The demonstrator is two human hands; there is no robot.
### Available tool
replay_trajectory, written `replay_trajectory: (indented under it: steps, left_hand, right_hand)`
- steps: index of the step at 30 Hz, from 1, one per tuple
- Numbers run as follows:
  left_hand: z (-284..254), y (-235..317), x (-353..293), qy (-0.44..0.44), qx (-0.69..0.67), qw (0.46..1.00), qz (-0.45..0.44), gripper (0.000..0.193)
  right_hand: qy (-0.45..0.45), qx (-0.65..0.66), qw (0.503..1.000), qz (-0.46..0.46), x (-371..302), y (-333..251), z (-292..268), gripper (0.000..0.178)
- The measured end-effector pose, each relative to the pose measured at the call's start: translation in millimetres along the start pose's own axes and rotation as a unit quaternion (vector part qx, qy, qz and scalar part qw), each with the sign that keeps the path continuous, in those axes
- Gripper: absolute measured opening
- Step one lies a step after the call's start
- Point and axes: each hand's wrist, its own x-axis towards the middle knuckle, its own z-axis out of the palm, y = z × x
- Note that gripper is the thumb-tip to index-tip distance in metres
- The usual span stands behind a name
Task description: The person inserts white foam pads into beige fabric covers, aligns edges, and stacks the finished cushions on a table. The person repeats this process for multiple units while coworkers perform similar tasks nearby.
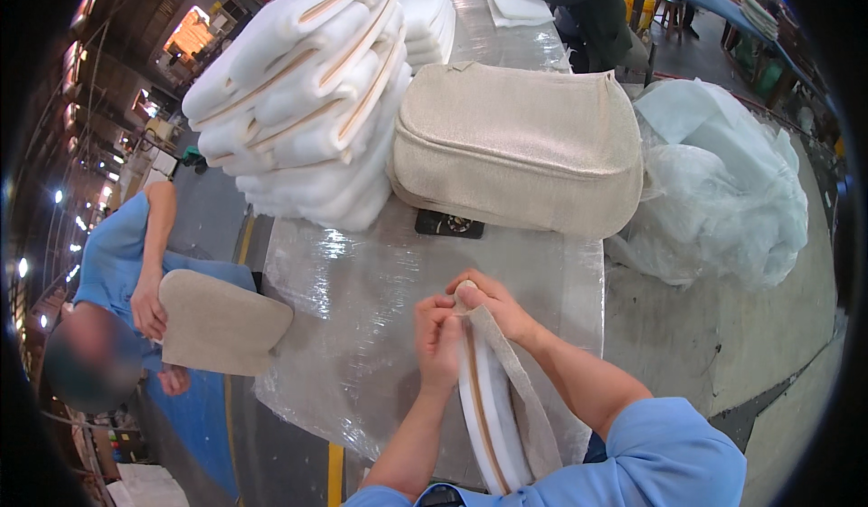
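Low in the middle, a beige fabric cushion cover (513, 353) lies lengthwise toward me, its long side gaping. Inside it shows a white padded cushion insert (476, 385) with a tan layer running along its edge. My left hand (438, 337) is closed, pinching the cover's far end from the left. From the right, my right hand (493, 306) grips the same end, its thumb pressed on the fabric beside the left fingers. The fingertips partly hide the corner between them. The near end of the insert reaches down to my blue-sleeved body.
Beyond my hands lies a stack of beige cushions (515, 150), a small black object (448, 225) at its front. White folded inserts (298, 91) pile up at left; a clear plastic bag (723, 190) bulges at right. A co-worker at left holds a beige cushion (221, 322); another person (588, 9) works behind.
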Motion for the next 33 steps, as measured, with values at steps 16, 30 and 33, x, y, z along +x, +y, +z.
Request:
replay_trajectory:
  steps: [16, 30, 33]
  left_hand:
    - [10, -77, 87, -0.123, -0.160, 0.938, -0.284, 0.085]
    - [3, -15, 56, -0.095, -0.021, 0.995, -0.012, 0.042]
    - [4, 3, 34, -0.058, 0.100, 0.992, 0.046, 0.032]
  right_hand:
    - [0.139, 0.076, 0.982, -0.105, 54, -12, 10, 0.101]
    - [0.109, 0.072, 0.985, -0.114, 52, 9, -1, 0.076]
    - [0.122, 0.105, 0.982, -0.101, 47, -4, 3, 0.062]
